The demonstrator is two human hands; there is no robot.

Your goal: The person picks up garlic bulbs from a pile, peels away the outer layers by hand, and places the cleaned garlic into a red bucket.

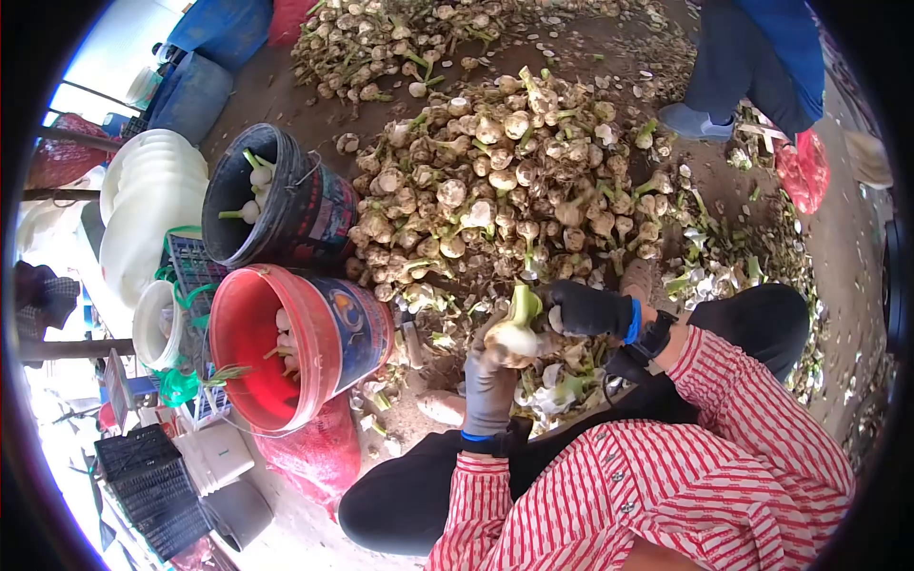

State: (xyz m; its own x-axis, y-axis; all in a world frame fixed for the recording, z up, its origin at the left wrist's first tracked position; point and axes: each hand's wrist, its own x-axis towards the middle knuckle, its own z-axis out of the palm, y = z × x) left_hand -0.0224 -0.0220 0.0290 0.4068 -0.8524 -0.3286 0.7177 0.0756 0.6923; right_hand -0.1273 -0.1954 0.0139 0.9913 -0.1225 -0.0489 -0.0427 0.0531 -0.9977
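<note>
My left hand (pixel 490 381), in a grey glove, is closed around a white garlic bulb (pixel 515 335) whose green stem points up. Just right of the bulb, my right hand (pixel 583 309) wears a black glove with its fingers curled; what it holds, if anything, is too small to make out. Beyond both hands lies a large heap of garlic bulbs (pixel 495 181). To the left, a red bucket (pixel 252 333) holds a few white bulbs, and the dark bucket (pixel 238 181) behind it has several with green stems.
Another garlic heap (pixel 381 43) lies farther back. At the upper right stands a person (pixel 752 67) beside a red bag (pixel 804 171). White basins (pixel 143 228), black crates (pixel 152 485) and blue barrels (pixel 195 90) line the left side. Peelings (pixel 714 252) litter the ground.
</note>
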